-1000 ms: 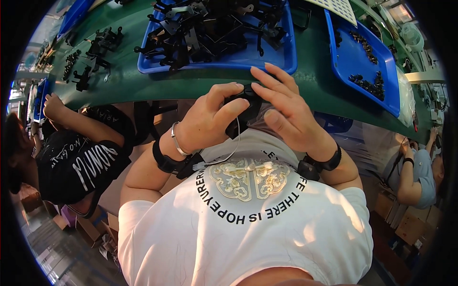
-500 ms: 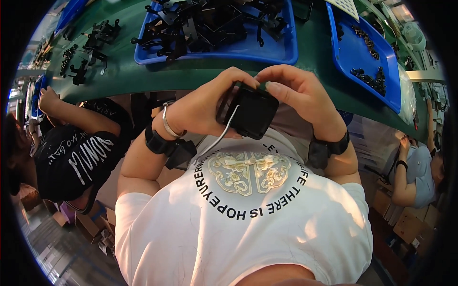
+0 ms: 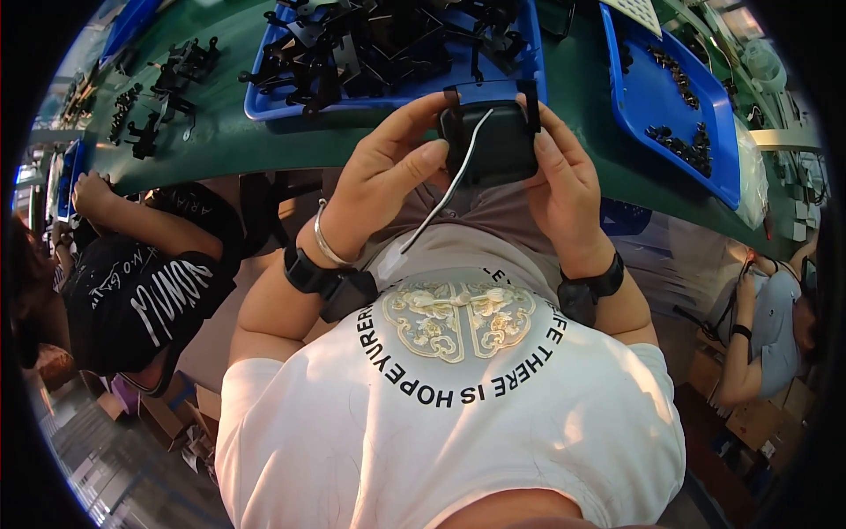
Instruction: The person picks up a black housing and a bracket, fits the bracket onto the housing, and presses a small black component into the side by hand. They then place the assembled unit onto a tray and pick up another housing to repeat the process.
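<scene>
A black box-shaped device with rounded corners is held between my two hands, in front of the table edge. A black bracket with two upright arms sits at its far side. My left hand grips the left side, thumb on the near face. My right hand grips the right side, thumb by the bracket's right arm. A white cable comes off the device and hangs toward my shirt, ending in a pale connector. Fingers behind the device are partly hidden.
Beyond my hands, a blue tray heaped with black metal brackets stands on the green table. Loose brackets lie left. Another blue tray holds small dark parts. Co-workers sit left and right.
The device has tilted and moved slightly away and to the right, showing the bracket arms. My right hand has gone from its upper corner to gripping its right side. The cable now hangs freely.
</scene>
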`<state>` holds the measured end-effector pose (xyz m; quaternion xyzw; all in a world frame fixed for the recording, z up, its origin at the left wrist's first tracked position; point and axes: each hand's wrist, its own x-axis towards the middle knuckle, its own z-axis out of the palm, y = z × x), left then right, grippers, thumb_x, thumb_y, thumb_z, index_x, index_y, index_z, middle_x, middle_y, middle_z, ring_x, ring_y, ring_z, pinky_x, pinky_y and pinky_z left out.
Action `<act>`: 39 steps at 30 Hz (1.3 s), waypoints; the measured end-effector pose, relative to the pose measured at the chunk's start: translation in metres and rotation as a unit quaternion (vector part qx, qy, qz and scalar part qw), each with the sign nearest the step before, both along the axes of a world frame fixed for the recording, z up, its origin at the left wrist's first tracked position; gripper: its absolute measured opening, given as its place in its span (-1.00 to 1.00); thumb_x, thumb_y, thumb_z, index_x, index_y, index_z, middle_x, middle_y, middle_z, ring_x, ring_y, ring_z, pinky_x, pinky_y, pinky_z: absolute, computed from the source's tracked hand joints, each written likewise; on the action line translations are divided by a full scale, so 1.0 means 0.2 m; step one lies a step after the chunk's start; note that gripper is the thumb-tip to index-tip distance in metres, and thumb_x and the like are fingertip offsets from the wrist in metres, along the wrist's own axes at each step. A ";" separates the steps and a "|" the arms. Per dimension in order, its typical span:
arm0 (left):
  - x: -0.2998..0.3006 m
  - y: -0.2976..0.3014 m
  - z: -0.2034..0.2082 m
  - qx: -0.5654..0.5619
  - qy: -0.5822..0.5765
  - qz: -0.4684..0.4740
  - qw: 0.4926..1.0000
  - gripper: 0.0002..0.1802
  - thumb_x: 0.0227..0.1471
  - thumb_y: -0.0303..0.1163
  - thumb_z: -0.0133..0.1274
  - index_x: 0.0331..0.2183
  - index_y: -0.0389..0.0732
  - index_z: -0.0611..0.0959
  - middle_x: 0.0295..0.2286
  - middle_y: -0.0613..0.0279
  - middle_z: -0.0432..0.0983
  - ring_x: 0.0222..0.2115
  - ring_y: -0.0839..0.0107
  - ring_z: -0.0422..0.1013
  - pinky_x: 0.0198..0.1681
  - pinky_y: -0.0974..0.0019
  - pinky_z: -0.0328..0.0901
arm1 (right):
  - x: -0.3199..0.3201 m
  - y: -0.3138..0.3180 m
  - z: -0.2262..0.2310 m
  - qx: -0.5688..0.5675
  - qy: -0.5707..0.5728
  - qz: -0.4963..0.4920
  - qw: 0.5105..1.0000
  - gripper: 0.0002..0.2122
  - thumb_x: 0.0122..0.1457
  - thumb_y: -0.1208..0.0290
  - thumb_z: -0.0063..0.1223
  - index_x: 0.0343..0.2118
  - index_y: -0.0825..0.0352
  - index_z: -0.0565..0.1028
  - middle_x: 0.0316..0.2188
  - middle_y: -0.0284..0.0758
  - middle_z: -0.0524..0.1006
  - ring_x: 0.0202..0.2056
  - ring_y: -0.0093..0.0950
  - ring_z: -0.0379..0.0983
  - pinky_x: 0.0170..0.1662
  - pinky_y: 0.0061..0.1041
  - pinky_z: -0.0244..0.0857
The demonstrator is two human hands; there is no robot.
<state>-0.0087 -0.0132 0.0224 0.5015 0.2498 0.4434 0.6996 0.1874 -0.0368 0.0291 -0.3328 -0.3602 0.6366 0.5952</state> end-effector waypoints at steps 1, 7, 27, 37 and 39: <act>0.01 0.01 0.00 0.004 -0.001 -0.001 1.000 -0.43 0.10 -0.36 -0.03 0.10 -0.32 0.22 -0.05 0.12 0.33 -0.05 0.43 0.30 0.03 0.40 0.18 | 0.01 0.00 -0.01 0.004 -0.001 -0.001 1.000 -0.64 0.26 0.46 -0.24 0.11 0.41 0.20 -0.19 -0.34 0.43 -0.18 -0.64 0.38 -0.12 -0.67 0.28; 0.11 0.00 0.00 -0.006 0.055 0.124 0.991 -0.55 0.23 -0.25 -0.29 0.05 -0.32 0.30 -0.29 0.26 0.45 -0.30 0.62 0.36 -0.20 0.56 0.26 | -0.01 -0.01 -0.05 0.058 -0.119 0.045 0.990 -0.61 0.27 0.45 -0.27 0.15 0.41 0.12 -0.05 -0.35 0.34 -0.06 -0.66 0.27 0.01 -0.67 0.14; 0.08 0.03 -0.03 -0.066 0.098 0.159 0.980 -0.62 0.24 -0.21 -0.30 -0.14 -0.26 0.48 -0.55 0.47 0.39 -0.60 0.75 0.23 -0.56 0.67 0.16 | 0.02 -0.01 -0.10 0.089 -0.183 0.091 0.975 -0.58 0.27 0.43 -0.26 0.16 0.41 0.08 -0.05 -0.33 0.33 -0.05 -0.63 0.24 0.06 -0.65 0.07; 0.10 -0.04 0.01 -0.044 0.103 0.139 0.984 -0.58 0.23 -0.19 -0.29 -0.05 -0.27 0.43 -0.58 0.45 0.39 -0.68 0.77 0.22 -0.68 0.69 0.09 | 0.02 -0.01 -0.11 0.169 -0.262 0.059 0.948 -0.58 0.29 0.38 -0.28 0.16 0.41 0.07 -0.05 -0.32 0.32 -0.04 -0.62 0.22 0.05 -0.65 0.06; 0.11 -0.06 0.00 0.003 0.092 0.157 0.983 -0.57 0.23 -0.18 -0.30 -0.03 -0.27 0.42 -0.58 0.44 0.39 -0.68 0.78 0.21 -0.67 0.69 0.08 | 0.02 -0.01 -0.10 0.170 -0.247 0.052 0.953 -0.59 0.29 0.38 -0.29 0.16 0.40 0.08 -0.04 -0.33 0.32 -0.04 -0.63 0.22 0.06 -0.65 0.06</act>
